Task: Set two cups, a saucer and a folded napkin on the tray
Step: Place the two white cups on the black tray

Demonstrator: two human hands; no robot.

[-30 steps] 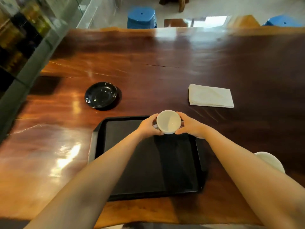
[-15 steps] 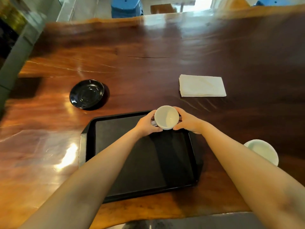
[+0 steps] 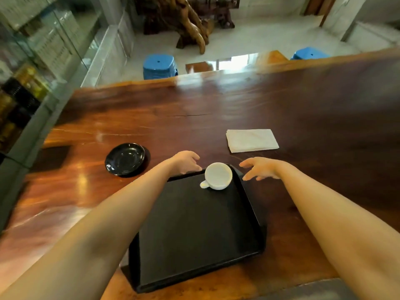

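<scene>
Both our hands are empty, left hand [image 3: 186,162] and right hand [image 3: 260,169] spread beside the white cup [image 3: 218,176] standing in the tray's [image 3: 194,230] far corner. Next, we'd lift the saucer [image 3: 125,159] level by its rim.

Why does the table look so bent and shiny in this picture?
Head view: the wide-angle lens bows the table edges; window light glares off the polished wood at the far edge and left side; the hands, left hand and right hand, look slightly smeared, while the white cup stays fairly sharp.
</scene>
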